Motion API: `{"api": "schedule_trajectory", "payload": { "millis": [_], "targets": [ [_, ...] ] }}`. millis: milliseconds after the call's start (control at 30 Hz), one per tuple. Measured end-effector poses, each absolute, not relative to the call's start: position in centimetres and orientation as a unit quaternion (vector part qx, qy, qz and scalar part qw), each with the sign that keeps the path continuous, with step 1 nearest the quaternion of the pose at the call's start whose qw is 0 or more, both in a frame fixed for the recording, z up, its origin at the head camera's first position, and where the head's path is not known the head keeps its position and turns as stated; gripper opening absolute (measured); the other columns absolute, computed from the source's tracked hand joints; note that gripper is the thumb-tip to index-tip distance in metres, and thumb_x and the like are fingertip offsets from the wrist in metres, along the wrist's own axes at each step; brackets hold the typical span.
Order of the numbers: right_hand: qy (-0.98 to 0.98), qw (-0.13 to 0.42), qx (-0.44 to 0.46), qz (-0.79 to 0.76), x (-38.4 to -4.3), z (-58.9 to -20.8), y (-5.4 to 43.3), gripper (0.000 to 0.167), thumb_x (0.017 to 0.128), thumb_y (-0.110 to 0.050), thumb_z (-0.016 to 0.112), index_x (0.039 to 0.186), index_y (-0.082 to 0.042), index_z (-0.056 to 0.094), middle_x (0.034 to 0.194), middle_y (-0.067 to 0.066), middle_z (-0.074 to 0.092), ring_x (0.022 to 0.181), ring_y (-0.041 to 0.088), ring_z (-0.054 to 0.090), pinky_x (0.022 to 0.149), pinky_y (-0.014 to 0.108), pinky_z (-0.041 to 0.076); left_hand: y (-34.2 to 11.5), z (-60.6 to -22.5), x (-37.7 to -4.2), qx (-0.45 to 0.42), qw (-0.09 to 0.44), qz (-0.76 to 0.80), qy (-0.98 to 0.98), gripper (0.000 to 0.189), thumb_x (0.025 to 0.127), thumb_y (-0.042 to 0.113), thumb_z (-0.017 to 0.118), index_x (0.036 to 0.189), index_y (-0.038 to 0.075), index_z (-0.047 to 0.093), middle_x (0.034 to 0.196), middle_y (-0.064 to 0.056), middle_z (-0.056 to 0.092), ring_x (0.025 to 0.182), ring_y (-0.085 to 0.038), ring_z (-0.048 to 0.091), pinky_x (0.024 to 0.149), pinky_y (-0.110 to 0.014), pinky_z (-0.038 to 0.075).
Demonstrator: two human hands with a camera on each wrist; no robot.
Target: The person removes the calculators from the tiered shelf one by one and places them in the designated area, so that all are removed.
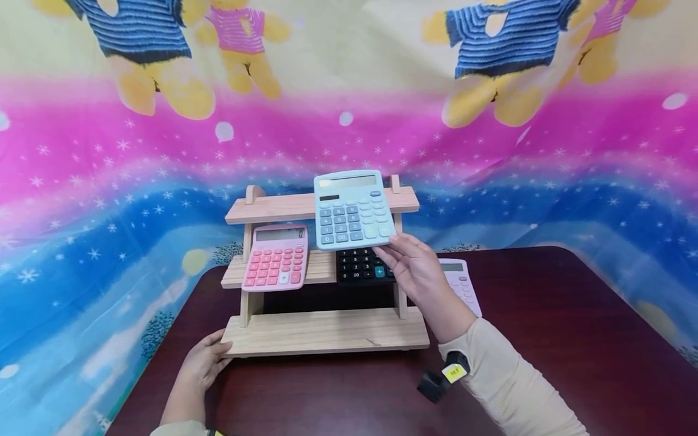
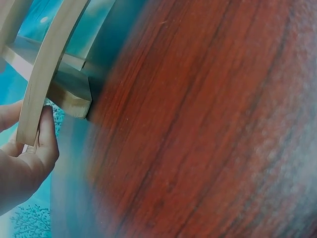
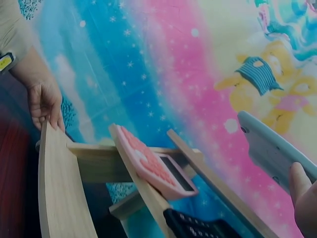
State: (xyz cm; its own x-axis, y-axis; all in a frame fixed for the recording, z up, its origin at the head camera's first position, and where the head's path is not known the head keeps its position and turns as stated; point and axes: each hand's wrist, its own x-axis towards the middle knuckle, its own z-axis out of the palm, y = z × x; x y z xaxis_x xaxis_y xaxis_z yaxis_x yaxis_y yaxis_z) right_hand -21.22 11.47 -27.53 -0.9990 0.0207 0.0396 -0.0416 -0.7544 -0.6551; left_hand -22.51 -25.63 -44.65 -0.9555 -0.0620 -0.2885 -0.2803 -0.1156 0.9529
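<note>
Between the thumb and fingers of my right hand [image 1: 418,274], a light blue calculator [image 1: 353,212] is pinched at its lower right corner. It is held up in front of the top board of a three-tier wooden rack [image 1: 327,333]. My left hand [image 1: 200,363] grips the left end of the rack's bottom board; the left wrist view shows thumb and fingers on either side of the board [image 2: 37,99]. On the middle board a pink calculator [image 1: 276,259] leans at the left. A black calculator [image 1: 361,267] stands to its right, its upper part hidden behind the blue one.
A pale lavender calculator [image 1: 462,287] is behind the rack's right side, partly hidden by my right forearm. The rack stands on a dark red-brown table [image 1: 556,339]. A patterned cloth backdrop [image 1: 349,133] hangs behind and around it. A black wrist strap [image 1: 457,363] sits on my right sleeve.
</note>
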Motion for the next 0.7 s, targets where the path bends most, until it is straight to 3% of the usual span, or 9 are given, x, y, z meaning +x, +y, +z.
{"api": "schedule_trajectory", "payload": {
  "millis": [100,233,467,700],
  "targets": [
    [-0.346,0.019,0.018,0.938,-20.9,-28.0,12.4,0.020,0.087,0.009,0.038,0.094,0.002,0.056,0.093,0.011,0.061,0.089,0.021,0.058,0.083,0.033,0.040,-25.7,-44.8,-22.6,-0.127,0.076,0.736,0.661,0.065,0.085,0.003,0.051,0.136,-0.006,0.011,0.132,-0.032,0.016,0.083,-0.007,0.051,0.071,-0.023,0.042],
    [-0.326,0.019,0.019,0.945,-20.5,-28.4,13.7,0.023,0.087,0.009,0.041,0.086,0.001,0.063,0.094,0.012,0.062,0.088,0.021,0.058,0.081,0.033,0.041,-25.7,-44.7,-22.6,-0.126,0.079,0.738,0.658,0.066,0.085,0.004,0.052,0.136,-0.005,0.011,0.133,-0.031,0.015,0.083,-0.006,0.051,0.072,-0.023,0.042],
    [-0.293,0.026,0.020,0.955,-19.8,-29.5,16.0,0.021,0.085,0.009,0.046,0.088,0.003,0.066,0.094,0.014,0.062,0.089,0.023,0.058,0.079,0.034,0.042,-25.6,-44.5,-22.5,-0.127,0.077,0.743,0.653,0.066,0.085,0.004,0.051,0.136,-0.005,0.011,0.133,-0.030,0.014,0.079,-0.003,0.051,0.071,-0.023,0.042],
    [-0.271,0.025,0.034,0.962,-19.2,-30.5,18.1,0.023,0.086,0.009,0.042,0.091,0.005,0.064,0.095,0.015,0.062,0.091,0.023,0.057,0.079,0.034,0.042,-25.6,-44.6,-22.4,-0.133,0.076,0.742,0.653,0.066,0.085,0.004,0.052,0.136,-0.005,0.011,0.134,-0.030,0.014,0.078,-0.002,0.051,0.071,-0.023,0.042]
  ]
}}
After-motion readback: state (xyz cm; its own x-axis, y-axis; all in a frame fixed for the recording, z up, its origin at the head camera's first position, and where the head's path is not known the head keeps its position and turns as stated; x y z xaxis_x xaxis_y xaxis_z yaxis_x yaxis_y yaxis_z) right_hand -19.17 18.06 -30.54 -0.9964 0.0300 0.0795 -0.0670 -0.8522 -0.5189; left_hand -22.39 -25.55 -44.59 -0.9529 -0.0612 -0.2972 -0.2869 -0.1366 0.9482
